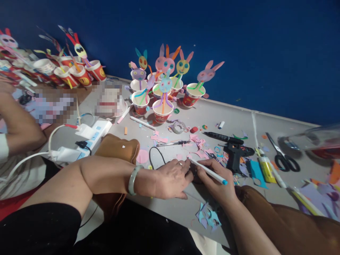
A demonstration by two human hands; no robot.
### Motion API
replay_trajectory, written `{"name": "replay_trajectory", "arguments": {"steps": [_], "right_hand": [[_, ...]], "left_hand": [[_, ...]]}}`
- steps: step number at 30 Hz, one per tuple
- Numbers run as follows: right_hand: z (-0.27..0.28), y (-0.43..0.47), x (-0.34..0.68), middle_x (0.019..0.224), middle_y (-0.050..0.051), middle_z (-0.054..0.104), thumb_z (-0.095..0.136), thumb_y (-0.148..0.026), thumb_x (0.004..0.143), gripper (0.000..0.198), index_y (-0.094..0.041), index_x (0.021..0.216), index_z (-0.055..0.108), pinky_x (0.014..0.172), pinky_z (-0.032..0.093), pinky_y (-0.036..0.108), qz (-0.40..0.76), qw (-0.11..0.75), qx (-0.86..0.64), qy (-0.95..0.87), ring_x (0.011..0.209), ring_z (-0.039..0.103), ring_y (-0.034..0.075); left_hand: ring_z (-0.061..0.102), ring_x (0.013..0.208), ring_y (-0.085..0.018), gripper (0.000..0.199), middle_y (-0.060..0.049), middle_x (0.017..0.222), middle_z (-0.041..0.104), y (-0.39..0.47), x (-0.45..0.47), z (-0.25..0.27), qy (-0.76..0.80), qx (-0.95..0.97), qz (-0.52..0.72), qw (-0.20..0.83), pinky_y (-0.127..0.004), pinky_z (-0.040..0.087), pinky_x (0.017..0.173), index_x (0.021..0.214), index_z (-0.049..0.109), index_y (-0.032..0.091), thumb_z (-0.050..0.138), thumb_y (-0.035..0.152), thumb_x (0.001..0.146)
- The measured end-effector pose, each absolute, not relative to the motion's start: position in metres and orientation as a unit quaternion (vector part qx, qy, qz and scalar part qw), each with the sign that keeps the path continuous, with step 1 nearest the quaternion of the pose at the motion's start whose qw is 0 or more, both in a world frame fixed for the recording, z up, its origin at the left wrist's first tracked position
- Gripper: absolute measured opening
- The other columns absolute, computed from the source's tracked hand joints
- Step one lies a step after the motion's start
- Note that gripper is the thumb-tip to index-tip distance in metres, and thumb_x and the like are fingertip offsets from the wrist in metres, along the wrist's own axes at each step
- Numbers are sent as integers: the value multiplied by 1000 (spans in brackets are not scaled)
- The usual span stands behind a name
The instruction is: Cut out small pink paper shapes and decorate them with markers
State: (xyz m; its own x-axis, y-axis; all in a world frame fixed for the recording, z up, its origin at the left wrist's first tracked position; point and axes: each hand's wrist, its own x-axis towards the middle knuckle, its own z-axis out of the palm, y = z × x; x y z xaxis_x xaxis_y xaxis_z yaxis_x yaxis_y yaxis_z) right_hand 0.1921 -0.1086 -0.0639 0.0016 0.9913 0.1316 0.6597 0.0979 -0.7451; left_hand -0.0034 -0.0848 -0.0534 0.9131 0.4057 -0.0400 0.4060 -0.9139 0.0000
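A white felt-tip pen with a blue end is gripped in my right hand, its tip pointing left toward my other hand. My left hand, with a ring and a pale bangle at the wrist, lies palm down on the table, fingers stretched forward and thumb apart. What lies beneath its fingertips is hidden. Pink paper scraps and a thin black pen lie just beyond both hands. Blue paper cut-outs rest nearer to me.
Paper cups with rabbit figures stand along the blue wall. To the right are a black glue gun, scissors, a yellow glue bottle and a black marker. A power strip and another person's arm are at left.
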Motion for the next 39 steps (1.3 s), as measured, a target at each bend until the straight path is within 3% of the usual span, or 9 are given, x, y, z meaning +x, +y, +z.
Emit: {"name": "replay_trajectory", "arguments": {"steps": [25, 39], "right_hand": [[-66, -109, 192, 72, 1, 71, 60, -33, 86, 14, -20, 86, 66, 56, 51, 24, 263, 320, -633, -653, 58, 64, 15], [-68, -109, 192, 71, 1, 71, 60, -32, 86, 13, -20, 87, 65, 55, 50, 23, 263, 326, -638, -646, 57, 63, 14]], "left_hand": [[56, 117, -34, 80, -32, 141, 46, -84, -3, -50, 207, 978, -39, 15, -43, 35, 100, 134, 47, 2, 52, 66, 86], [54, 122, -35, 82, -32, 142, 46, -85, -5, -50, 207, 978, -22, 5, -43, 34, 103, 137, 44, 1, 51, 66, 86]]}}
